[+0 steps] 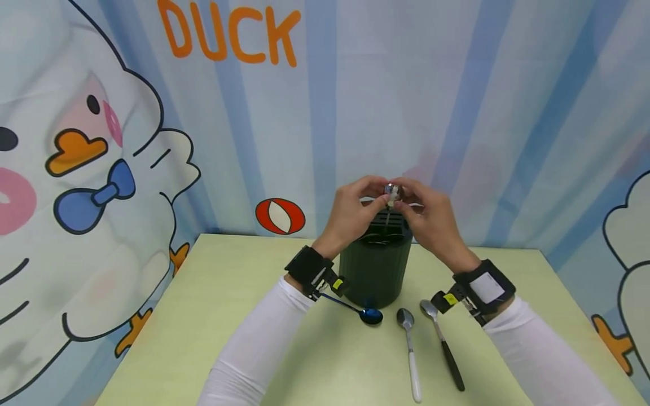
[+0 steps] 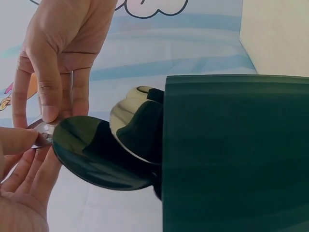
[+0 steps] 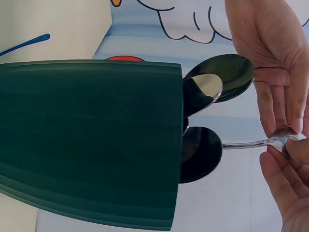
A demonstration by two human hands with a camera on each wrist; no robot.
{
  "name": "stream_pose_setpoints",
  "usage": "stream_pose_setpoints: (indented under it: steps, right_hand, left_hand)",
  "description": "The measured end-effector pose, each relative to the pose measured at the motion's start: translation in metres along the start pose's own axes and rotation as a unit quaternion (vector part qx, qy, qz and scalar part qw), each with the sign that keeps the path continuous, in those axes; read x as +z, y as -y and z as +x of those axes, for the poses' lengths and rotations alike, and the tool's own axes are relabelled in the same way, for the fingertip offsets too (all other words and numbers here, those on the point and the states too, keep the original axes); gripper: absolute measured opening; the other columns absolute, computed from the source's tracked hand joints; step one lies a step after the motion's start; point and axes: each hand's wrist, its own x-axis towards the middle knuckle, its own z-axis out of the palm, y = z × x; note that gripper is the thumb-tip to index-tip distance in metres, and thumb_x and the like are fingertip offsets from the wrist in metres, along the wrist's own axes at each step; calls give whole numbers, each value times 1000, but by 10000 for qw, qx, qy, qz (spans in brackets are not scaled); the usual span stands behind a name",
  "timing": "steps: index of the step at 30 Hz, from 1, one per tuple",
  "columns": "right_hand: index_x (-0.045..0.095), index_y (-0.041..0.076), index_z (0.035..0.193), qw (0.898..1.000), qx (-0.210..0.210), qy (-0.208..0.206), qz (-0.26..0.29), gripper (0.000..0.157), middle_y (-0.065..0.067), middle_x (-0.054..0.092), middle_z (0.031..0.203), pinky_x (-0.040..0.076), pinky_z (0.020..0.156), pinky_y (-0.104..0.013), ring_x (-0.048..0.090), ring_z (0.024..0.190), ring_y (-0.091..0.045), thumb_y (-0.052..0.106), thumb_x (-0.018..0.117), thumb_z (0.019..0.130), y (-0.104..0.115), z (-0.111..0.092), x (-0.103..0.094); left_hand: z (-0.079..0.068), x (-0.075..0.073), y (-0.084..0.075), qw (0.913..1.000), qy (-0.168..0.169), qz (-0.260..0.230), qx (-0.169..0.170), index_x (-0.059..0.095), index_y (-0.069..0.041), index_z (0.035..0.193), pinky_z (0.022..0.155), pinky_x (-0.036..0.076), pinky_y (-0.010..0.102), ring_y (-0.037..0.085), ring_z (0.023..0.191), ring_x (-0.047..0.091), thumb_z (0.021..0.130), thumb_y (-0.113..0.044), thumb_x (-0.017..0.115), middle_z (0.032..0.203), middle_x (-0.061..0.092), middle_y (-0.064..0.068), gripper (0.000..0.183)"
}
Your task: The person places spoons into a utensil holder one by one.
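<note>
L hand (image 1: pixel 354 210) & R hand (image 1: pixel 434 217): fingers of both pinching silver spoon (image 1: pixel 392 190) by bowl end; green holder (image 1: pixel 374 276) w/ dark spoons (image 3: pixel 202 154) just under fingers, blue spoon (image 1: pixel 371 317) lower on worktop (image 1: pixel 317 363)

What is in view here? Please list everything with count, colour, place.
Backdrop: one, blue and white, rear
Table: one, yellowish, centre
Container: one, dark green, on table
Spoons: at least three, mostly dark, in container
Held spoon: one, silver, above container
Blue spoon: one, blue, on table
White-handled spoon: one, silver and white, on table
Black-handled spoon: one, silver and black, on table
Sleeves: two, white, lower frame
Wrist cameras: two, black, sleeve ends
Left hand, right hand: one each, bare, pinching held spoon
</note>
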Motion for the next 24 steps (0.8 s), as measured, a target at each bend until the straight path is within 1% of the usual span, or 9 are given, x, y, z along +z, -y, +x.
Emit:
stream_pose_setpoints:
  steps: [2, 4, 8, 10, 15, 18, 24]
  right_hand:
    - [55, 17, 124, 10000, 21, -20, -53, 42, -7, 63, 95, 56, 69, -38, 62, 89, -17, 1, 62, 86, -2, -1, 0]
    - [55, 17, 124, 10000, 45, -3, -69, 42, -6, 63, 96, 56, 69, -39, 61, 89, -16, 2, 62, 86, -4, 0, 0]
    - [57, 18, 122, 9999, 119, 84, -37, 39, -5, 63, 100, 56, 70, -37, 61, 89, -13, 4, 64, 86, -7, -2, 2]
    - [58, 17, 121, 9998, 165, 110, -46, 39, -4, 63, 100, 56, 69, -36, 60, 88, -12, 4, 64, 85, -7, -4, 4]
    - [59, 16, 120, 9997, 201, 79, -99, 38, -3, 63, 100, 56, 69, -35, 60, 87, -10, 4, 65, 85, -9, -9, 5]
    - [60, 15, 119, 9998, 177, 85, -91, 35, -4, 64, 100, 56, 68, -34, 60, 86, -10, 4, 64, 85, -11, -10, 7]
    - [62, 14, 114, 9996, 180, 137, -150, 32, -4, 64, 100, 56, 67, -31, 60, 84, -9, 4, 65, 84, -15, -16, 10]
  left_hand:
    - [1, 2, 5, 10000, 15, -11, 16, 57, 5, 110, 78, 52, 25, 24, 89, 59, 88, 1, 58, 98, 61, 20, 22]
    - [2, 5, 17, 10000, 18, -28, 11, 57, 4, 111, 78, 51, 25, 22, 89, 59, 88, 0, 59, 99, 61, 18, 23]
    - [1, 10, 40, 9999, 60, 27, -85, 58, -2, 112, 76, 50, 22, 14, 87, 58, 89, -5, 60, 99, 62, 11, 23]
    - [-2, 12, 48, 9997, 151, 74, -153, 58, -6, 113, 76, 49, 21, 9, 88, 57, 90, -9, 59, 99, 61, 7, 23]
    - [-3, 14, 53, 9992, 274, 228, -185, 58, -9, 111, 75, 49, 22, 5, 84, 56, 91, -13, 59, 95, 61, 2, 21]
    - [-3, 13, 53, 9988, 298, 291, -245, 60, -8, 107, 72, 49, 23, 4, 80, 56, 90, -13, 61, 91, 62, 1, 18]
    - [-6, 13, 59, 9973, 475, 394, -393, 62, -10, 102, 73, 49, 23, 4, 79, 56, 89, -13, 61, 89, 62, -1, 13]
